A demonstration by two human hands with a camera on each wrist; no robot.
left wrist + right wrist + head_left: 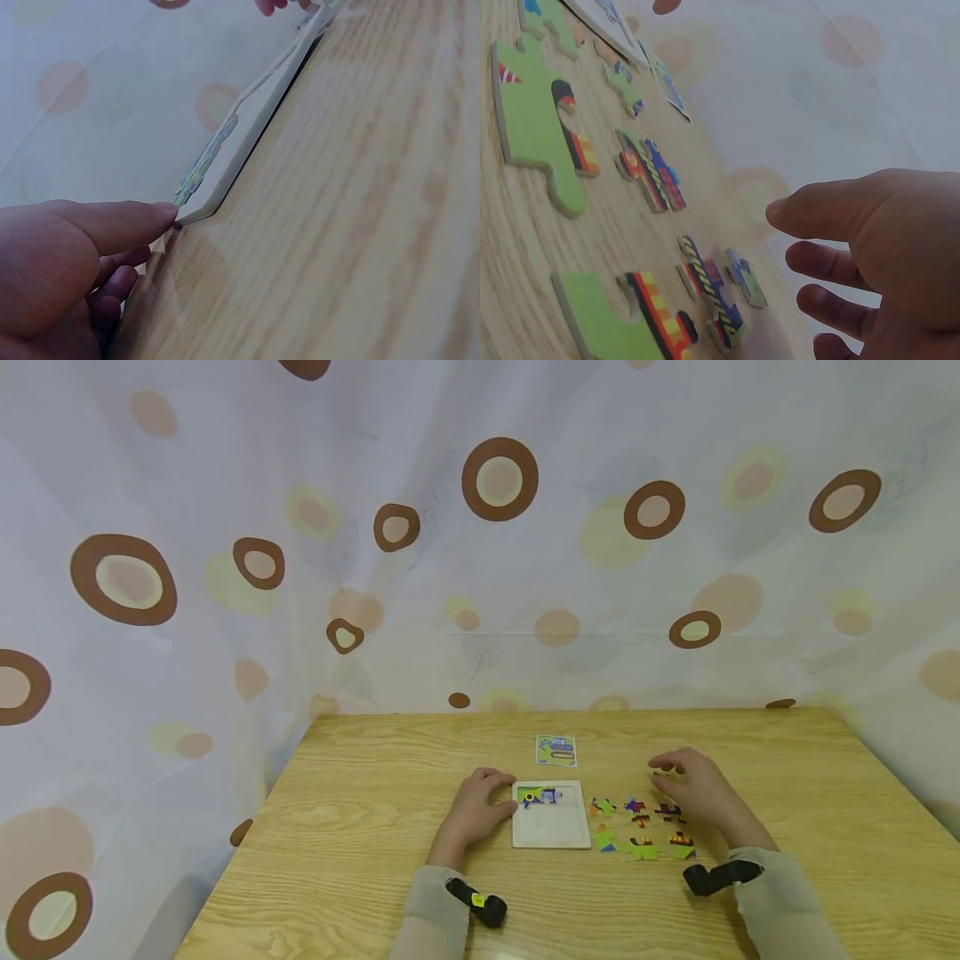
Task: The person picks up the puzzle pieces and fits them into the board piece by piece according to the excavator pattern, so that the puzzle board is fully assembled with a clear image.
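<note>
A white square puzzle tray (551, 831) lies on the table with a few joined jigsaw pieces (542, 796) along its far left part. My left hand (474, 810) rests at the tray's left edge, the straight thumb (139, 223) touching the rim and the other fingers beside it. To the right of the tray, my right hand (697, 787) is raised with its fingers apart and relaxed, nothing between them. Nearest to it is a small jigsaw piece (746, 279) on the table, partly covered by the hand in the head view.
Several loose jigsaw pieces (642, 848) in green, orange and dark colours lie in rough rows right of the tray. A picture card (556, 750) with a digger lies behind the tray. The wood table (360, 827) meets a patterned curtain (420, 668) at the back.
</note>
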